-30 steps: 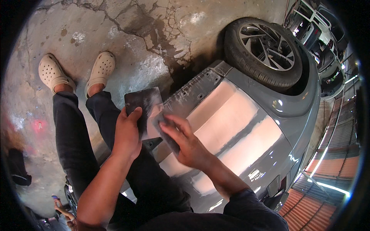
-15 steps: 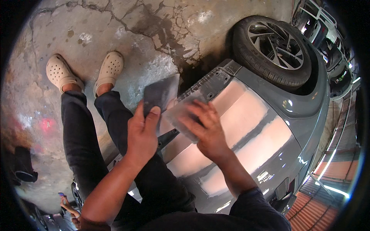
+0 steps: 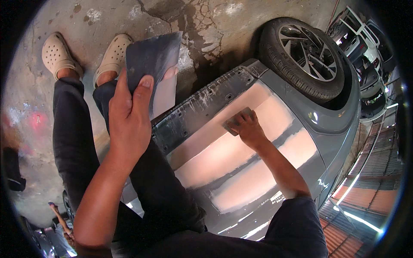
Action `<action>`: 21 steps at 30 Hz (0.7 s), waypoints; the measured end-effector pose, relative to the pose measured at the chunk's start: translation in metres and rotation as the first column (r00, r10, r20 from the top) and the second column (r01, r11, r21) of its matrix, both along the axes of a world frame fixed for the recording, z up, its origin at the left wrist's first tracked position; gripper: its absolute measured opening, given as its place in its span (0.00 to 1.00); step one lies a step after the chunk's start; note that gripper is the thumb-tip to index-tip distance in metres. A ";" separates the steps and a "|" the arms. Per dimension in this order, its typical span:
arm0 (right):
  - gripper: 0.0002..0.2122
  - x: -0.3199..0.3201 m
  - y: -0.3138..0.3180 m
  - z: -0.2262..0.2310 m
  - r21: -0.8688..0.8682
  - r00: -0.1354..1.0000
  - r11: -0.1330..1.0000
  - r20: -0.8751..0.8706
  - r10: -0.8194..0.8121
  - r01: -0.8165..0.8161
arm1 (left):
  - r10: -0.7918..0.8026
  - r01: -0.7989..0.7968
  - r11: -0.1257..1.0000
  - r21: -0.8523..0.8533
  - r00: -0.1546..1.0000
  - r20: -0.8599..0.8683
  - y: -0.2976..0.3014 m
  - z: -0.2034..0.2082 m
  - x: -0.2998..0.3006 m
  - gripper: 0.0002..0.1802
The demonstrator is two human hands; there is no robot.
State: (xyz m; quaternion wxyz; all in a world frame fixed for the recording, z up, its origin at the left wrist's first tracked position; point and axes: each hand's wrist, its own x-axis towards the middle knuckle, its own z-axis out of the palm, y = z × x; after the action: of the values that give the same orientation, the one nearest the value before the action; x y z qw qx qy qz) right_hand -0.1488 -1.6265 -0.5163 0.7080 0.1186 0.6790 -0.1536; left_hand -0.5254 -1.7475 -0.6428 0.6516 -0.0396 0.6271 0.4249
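Note:
My left hand (image 3: 131, 114) grips a dark, flat rectangular plate (image 3: 148, 56), thumb on top, holding it up above the floor. Pinkish filler paste (image 3: 164, 95) coats the plate's right edge. My right hand (image 3: 251, 132) is closed on a small grey flat spreader (image 3: 231, 127), its fingers pressing it to the car's side panel. Under it lies a broad band of pale pink filler (image 3: 275, 115) on the grey car (image 3: 340, 114). A second pink patch (image 3: 254, 182) runs alongside, with a dark grey strip between the two.
A black strip with smeared marks (image 3: 202, 105) edges the panel's low side. The car's wheel (image 3: 307, 58) stands beyond it. My beige clogs (image 3: 58, 51) are on the cracked concrete floor (image 3: 86, 19). Another person's arm (image 3: 60, 217) shows at lower left, and car parts (image 3: 365, 64) at far right.
The hands have parted. My left hand has moved left and up with the plate, while my right hand has brought the spreader right, away from the plate, onto the filler on the panel.

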 end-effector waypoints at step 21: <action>0.22 0.043 -0.016 -0.058 -0.068 0.996 0.997 -0.081 0.024 -0.029 | 0.063 -0.063 0.998 -0.007 0.994 0.084 -0.001 -0.003 -0.001 0.20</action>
State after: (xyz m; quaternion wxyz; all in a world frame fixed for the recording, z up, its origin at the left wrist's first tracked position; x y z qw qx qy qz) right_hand -0.1057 -1.6429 -0.5741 0.6856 0.0789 0.7029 -0.1722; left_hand -0.5268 -1.7483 -0.6460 0.6635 -0.0786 0.5986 0.4419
